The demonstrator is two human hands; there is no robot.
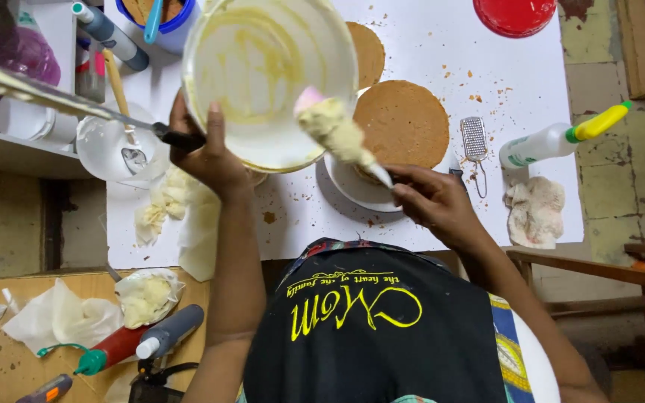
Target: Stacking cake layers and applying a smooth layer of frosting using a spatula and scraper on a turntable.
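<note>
Two hands work above a white table (427,216). Right hand (434,200), nearer, pinches the handle of a spatula (337,130) loaded with pale cream. Left hand (207,153) grips the rim of a tilted white bowl (266,75), thumb pressed inside. Beyond the spatula, a brown cake layer (404,123) sits on a white plate (352,186); a grater (474,139) lies right of it.

a white-covered surface (427,45) stands over a worn, patchy tiled floor (621,172); a wooden chair frame (636,276) sits right, a wooden bench (9,358) lower left.
</note>
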